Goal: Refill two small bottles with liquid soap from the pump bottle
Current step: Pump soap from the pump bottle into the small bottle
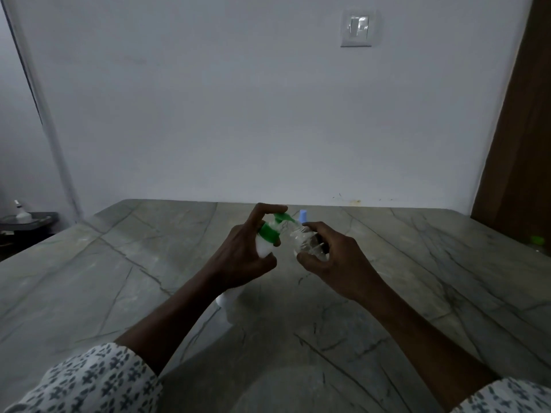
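My left hand (243,257) grips a white pump bottle (265,247) with a green collar and green pump head; my index finger rests on top of the pump. The bottle's lower part shows below my wrist. Its green nozzle points at the mouth of a small clear bottle (307,241), which my right hand (331,257) holds tilted toward the pump. Both are held above the marble table (119,278). A light blue cap or bottle top (303,216) shows just behind the clear bottle; what it belongs to is hidden.
A green-capped object (538,241) sits at the table's right edge. A wall with a switch plate (356,28) stands behind the table. A brown door (518,129) is at the right. A dark side stand with a small white bottle (22,213) is at the far left.
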### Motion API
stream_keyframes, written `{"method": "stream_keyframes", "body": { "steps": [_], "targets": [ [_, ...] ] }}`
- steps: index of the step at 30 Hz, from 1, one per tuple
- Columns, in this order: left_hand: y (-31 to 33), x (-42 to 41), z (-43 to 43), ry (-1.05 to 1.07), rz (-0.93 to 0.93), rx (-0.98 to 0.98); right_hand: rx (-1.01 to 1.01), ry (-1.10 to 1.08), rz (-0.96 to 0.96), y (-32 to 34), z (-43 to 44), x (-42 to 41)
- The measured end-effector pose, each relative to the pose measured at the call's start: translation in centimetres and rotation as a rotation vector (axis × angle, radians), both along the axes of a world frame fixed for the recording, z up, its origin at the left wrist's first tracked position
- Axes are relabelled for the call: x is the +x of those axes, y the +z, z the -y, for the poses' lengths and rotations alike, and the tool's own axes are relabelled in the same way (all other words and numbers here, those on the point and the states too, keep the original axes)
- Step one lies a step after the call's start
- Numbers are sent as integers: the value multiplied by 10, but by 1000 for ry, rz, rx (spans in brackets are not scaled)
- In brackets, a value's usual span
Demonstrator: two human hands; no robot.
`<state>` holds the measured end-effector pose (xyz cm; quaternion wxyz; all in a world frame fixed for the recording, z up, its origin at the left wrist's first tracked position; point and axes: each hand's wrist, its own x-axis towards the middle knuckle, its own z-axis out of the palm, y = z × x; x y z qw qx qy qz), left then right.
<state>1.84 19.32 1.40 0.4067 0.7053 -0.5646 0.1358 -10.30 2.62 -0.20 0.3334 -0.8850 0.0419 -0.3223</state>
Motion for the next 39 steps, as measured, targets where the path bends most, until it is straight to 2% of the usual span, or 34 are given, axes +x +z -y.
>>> {"method": "stream_keyframes", "body": {
  "steps": [39],
  "targets": [
    [-1,0,1,17,-12,1,48,41,-21,-8,4,1]
  ]
}}
